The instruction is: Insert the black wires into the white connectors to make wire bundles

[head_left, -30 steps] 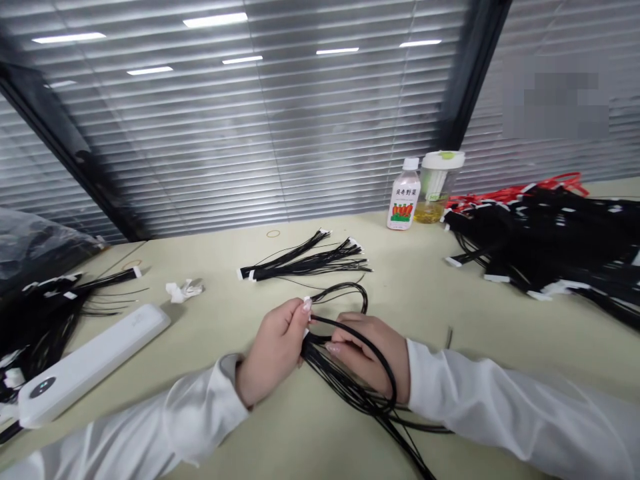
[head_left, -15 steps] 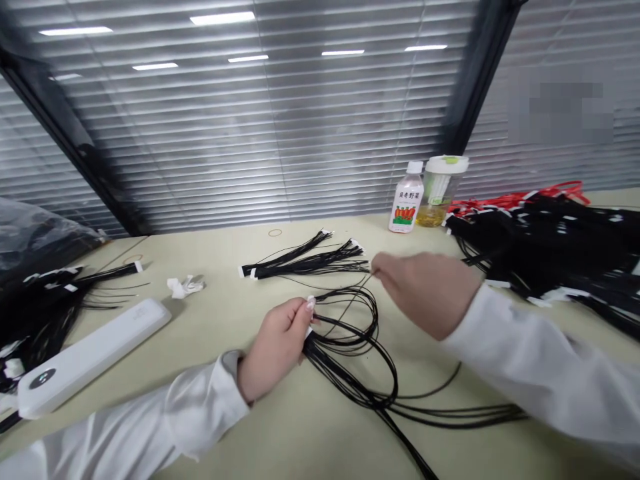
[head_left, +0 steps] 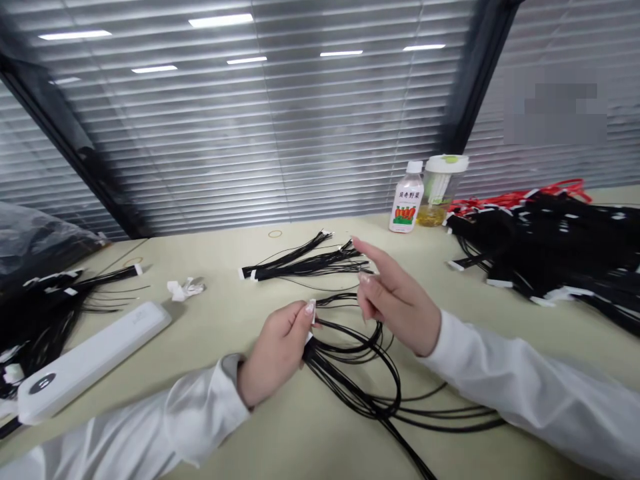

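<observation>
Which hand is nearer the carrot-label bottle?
Right. The right hand is on the near side of the bottle, apart from it; the left hand is farther, to its left, holding black cables.

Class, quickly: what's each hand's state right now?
Left hand: closed, holding thin, looped black cables.
Right hand: index finger extended, others curled; grip cannot be told.

Right hand (head_left: 403, 307) has shifted from three to two o'clock of the left hand (head_left: 277, 350), index finger (head_left: 374, 255) now extended toward ten o'clock.
</observation>
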`<state>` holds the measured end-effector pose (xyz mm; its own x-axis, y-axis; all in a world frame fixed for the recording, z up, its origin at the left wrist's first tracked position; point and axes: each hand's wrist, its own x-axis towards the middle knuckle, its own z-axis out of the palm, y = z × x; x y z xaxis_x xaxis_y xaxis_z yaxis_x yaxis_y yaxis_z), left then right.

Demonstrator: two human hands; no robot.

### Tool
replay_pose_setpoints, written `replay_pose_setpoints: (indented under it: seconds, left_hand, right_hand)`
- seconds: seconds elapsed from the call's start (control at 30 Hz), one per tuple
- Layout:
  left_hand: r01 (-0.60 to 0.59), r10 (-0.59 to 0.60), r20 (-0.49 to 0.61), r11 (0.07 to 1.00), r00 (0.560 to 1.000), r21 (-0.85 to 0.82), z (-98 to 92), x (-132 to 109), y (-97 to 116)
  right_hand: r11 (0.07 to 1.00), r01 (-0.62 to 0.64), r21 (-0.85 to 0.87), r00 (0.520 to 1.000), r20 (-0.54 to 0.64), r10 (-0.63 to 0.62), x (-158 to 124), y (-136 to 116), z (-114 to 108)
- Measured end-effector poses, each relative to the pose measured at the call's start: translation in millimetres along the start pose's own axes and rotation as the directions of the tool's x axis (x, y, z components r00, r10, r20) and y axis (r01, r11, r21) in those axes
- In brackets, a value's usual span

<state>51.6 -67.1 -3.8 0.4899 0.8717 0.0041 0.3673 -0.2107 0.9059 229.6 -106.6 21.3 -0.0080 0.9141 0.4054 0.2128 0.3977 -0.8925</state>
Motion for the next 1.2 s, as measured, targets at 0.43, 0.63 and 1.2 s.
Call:
replay_pose_setpoints:
  seconds: [0.43,0.63,1.2]
  left_hand:
    - [-0.070,0.070,-0.005,0.997,0.998,0.022,0.1,0.3,1.5]
    - [-0.095,0.096,-0.015,0.994,0.995,0.058,-0.8,0.9,1.6]
    - [-0.099,0.099,0.023,0.994,0.995,0.039,-1.9,0.9,0.0]
  right_hand:
    - [0.931,-0.093,-0.352,0.995,-0.005,0.098,-12.6,28.3,16.0]
    - [0.922,-0.078,-0.380,0.997,-0.007,0.081,-12.9,26.8,16.3]
    - [0.926,-0.019,-0.378,0.999,0.025,0.031,-16.2,27.6,15.9]
